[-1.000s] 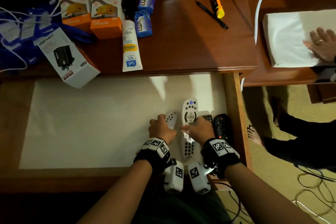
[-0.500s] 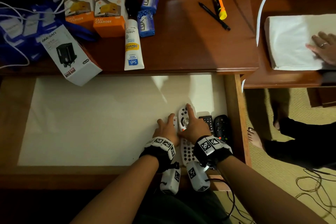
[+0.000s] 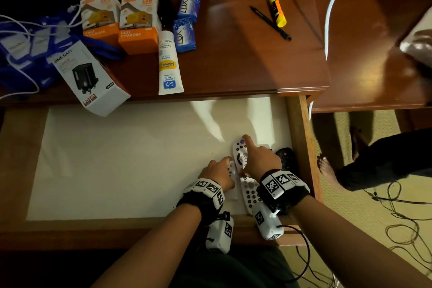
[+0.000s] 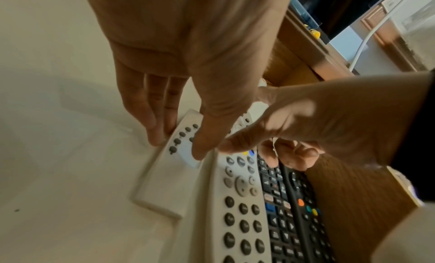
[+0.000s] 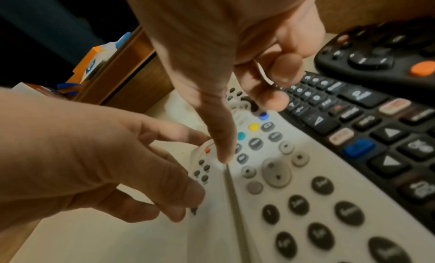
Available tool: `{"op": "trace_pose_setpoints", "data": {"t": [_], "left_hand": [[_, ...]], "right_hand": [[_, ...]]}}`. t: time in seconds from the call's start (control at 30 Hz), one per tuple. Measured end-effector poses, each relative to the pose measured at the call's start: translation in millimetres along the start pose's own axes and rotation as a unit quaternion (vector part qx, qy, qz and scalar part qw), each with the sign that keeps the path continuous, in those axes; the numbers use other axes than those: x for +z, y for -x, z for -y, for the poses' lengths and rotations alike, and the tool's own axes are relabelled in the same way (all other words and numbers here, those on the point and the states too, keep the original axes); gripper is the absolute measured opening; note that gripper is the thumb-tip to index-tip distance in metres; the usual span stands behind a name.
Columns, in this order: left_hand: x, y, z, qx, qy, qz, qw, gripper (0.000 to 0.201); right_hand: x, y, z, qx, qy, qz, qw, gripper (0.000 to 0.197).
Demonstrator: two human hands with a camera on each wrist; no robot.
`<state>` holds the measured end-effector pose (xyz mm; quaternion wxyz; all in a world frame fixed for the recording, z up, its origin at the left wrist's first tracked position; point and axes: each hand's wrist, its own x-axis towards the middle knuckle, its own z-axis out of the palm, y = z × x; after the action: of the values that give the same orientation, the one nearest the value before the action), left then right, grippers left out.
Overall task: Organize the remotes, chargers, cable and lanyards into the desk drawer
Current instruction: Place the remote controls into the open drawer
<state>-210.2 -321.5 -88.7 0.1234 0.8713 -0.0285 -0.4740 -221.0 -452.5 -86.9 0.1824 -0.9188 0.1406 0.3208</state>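
In the open drawer (image 3: pixel 301 147), several remotes lie side by side at the right end. My left hand (image 3: pixel 222 166) (image 4: pixel 179 144) pinches the small white remote (image 3: pixel 232 170) (image 4: pixel 164 183) (image 5: pixel 202 164), fingers on its left edge and thumb on its face. My right hand (image 3: pixel 254 159) (image 5: pixel 247 129) grips the large white remote (image 3: pixel 250 192) (image 4: pixel 240 211) (image 5: pixel 294 192), thumb in the seam between the two white remotes. Beyond lie a flat black remote (image 4: pixel 280 220) (image 5: pixel 353 127) and a rounded black remote (image 3: pixel 286 159) (image 5: pixel 381 58). On the desk sit two orange charger boxes (image 3: pixel 100 18) (image 3: pixel 138 23), a white charger box (image 3: pixel 91 79), blue lanyards (image 3: pixel 21 54) and a white cable (image 3: pixel 23 30).
A cream tube (image 3: pixel 167 63), two blue soap boxes (image 3: pixel 187 21), a black pen (image 3: pixel 271 23) and a yellow highlighter (image 3: pixel 277 9) lie on the desk. Another person's legs (image 3: pixel 374 161) stand right of the drawer, with cords (image 3: pixel 397 217) on the floor. White liner (image 3: pixel 117 159) covers the drawer's left part.
Both hands have drawn the two white remotes a little toward the drawer's front. My right index finger now reaches over the large remote's top. The other person's hand has moved away.
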Motion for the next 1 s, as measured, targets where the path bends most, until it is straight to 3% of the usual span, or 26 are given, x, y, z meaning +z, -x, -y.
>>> {"op": "trace_pose_setpoints", "data": {"t": [0.1,0.27,0.43,0.63,0.8,1.0], "left_hand": [[-1,0,-1,0.017,-0.026,-0.006,1.0,0.06],[-2,0,-4,0.043,-0.077,0.022,0.996,0.059],[-3,0,-5,0.051,-0.093,0.048,0.993,0.059],[-4,-1,-8,0.015,0.005,-0.001,1.0,0.096],[-6,-5,-12,0.031,0.012,0.002,0.999,0.091],[-4,-7,-13,0.051,-0.022,0.013,0.998,0.081]], "right_hand": [[-1,-1,-5,-0.003,-0.005,0.005,1.0,0.089],[1,-9,-14,0.004,-0.031,0.025,0.999,0.113],[0,-11,-10,0.032,-0.047,0.022,0.998,0.104],[8,-11,-13,0.001,-0.102,0.034,0.994,0.118],[2,-16,-13,0.022,-0.183,0.057,0.981,0.101],[-46,-11,-8,-0.006,-0.148,0.03,0.989,0.069]]}}
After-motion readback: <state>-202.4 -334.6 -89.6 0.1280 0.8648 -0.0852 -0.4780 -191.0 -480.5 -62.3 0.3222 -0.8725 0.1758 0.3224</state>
